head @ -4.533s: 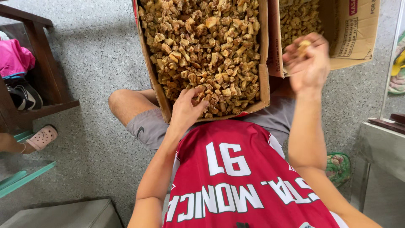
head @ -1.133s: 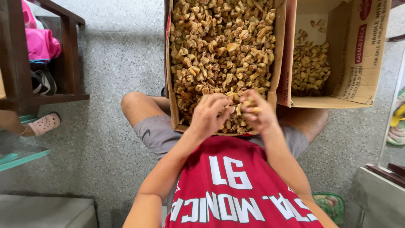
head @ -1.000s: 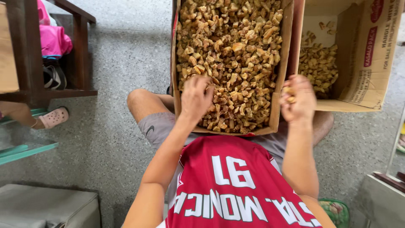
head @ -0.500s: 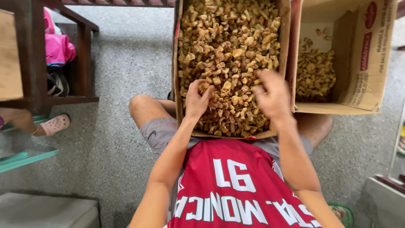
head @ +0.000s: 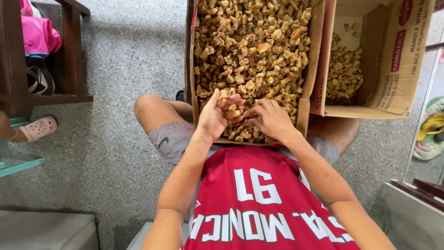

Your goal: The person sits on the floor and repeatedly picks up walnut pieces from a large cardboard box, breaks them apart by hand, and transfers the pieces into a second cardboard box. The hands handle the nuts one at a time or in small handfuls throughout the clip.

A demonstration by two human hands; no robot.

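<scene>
**Hands deep in a box of lumpy golden-brown pieces**

Over the person's lap, a long cardboard box (head: pixel 315 55) brims with knobbly, dry-looking golden-brown chunks (head: pixel 252 51). The left hand (head: pixel 215 115) cups a few chunks in loosely curled fingers; the right hand (head: pixel 273 119) rests palm-down on the heap, fingers spread and digging in, grasping nothing I can make out. Beside it, a second carton (head: pixel 393 60) holds a far smaller pile (head: pixel 344 74), so by my judgement most remains in the first box.
</scene>
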